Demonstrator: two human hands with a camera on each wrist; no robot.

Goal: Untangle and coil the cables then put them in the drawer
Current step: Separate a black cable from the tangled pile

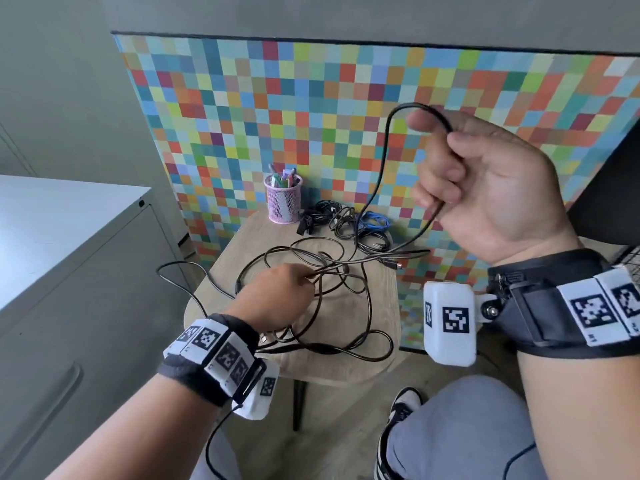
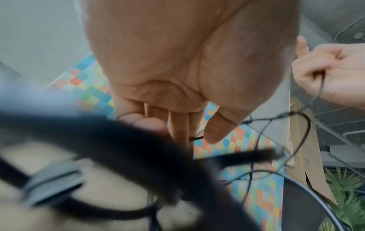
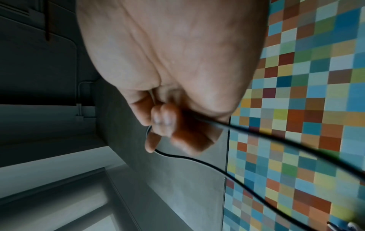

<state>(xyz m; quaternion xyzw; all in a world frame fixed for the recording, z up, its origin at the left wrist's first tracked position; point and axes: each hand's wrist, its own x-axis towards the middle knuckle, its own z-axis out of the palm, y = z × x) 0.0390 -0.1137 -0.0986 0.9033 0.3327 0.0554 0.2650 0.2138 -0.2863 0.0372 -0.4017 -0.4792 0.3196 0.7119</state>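
Note:
A tangle of thin black cables (image 1: 363, 292) sprawls over a small round wooden table (image 1: 346, 370). My left hand (image 1: 304, 280) reaches down into the tangle. Its thumb and fingers (image 2: 214, 132) pinch one black strand (image 2: 196, 138). My right hand (image 1: 446, 161) is raised high at the right, palm toward me, fingers curled round a loop of black cable (image 1: 384, 157). That cable runs from the fist (image 3: 168, 125) down to the tangle on the table. The grey drawer cabinet (image 1: 69, 271) stands at the left, its drawers closed.
A pink mesh pen holder (image 1: 283, 202) stands at the table's back edge. Beside it lie bundled black cables (image 1: 322, 211) and a blue cable (image 1: 375, 220). A colourful checkered panel (image 1: 311, 116) rises behind the table. My knee and shoe (image 1: 401, 410) are below the table's front edge.

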